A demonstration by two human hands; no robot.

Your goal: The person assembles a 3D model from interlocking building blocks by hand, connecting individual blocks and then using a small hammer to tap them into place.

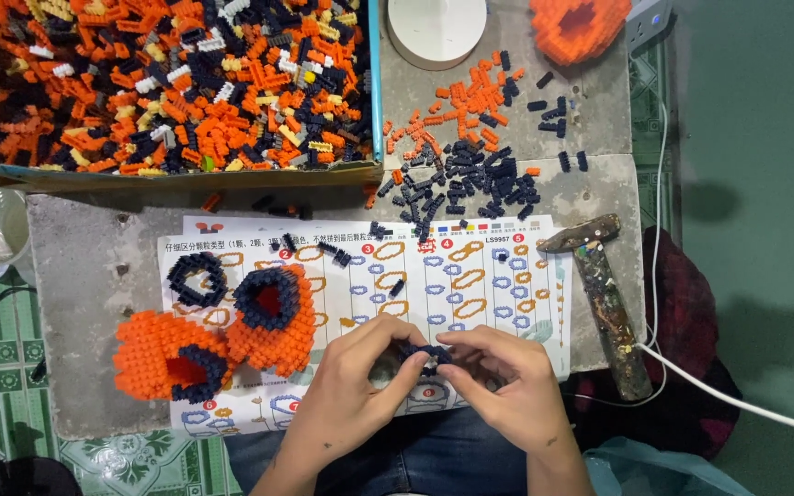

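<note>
- Clearly, the building work is in the middle: both hands are pinching one small strip of dark blue bricks (pixel 425 354) low over the instruction sheet (pixel 470 276), just in front of the person's lap.
- The left hand (pixel 351 390) holds the strip's left end between thumb and fingers; the right hand (pixel 507 381) closes on its right end with the fingertips. Neither hand is free.
- Some parts look already finished. Two orange cup-like pieces lie on the left part of the sheet: one with a dark blue rim and red inside (pixel 273 317), and one lower (pixel 163 358) with a dark blue opening. They touch each other.
- A dark blue ring (pixel 199 278) lies apart, just above them, and one more orange block shape (pixel 579 26) stands at the far edge of the table.
- Much is left, I judge: the sheet shows many outline steps, and a loose pile of dark blue bricks (pixel 475 179) with some orange bricks (pixel 457 101) waits above the sheet.
- The cardboard box (pixel 186 174) at the upper left is full of mixed small bricks, orange, dark, white and yellow.
- The bricks are tiny hard plastic, with knobs, so the built pieces have a bumpy, stepped surface.
- The table (pixel 94 276) is rough grey concrete with small holes.
- A hammer (pixel 604 294) with a paint-spotted wooden handle lies at the right, beside a white cable (pixel 737 395). A round white lid (pixel 436 28) is at the top.
</note>
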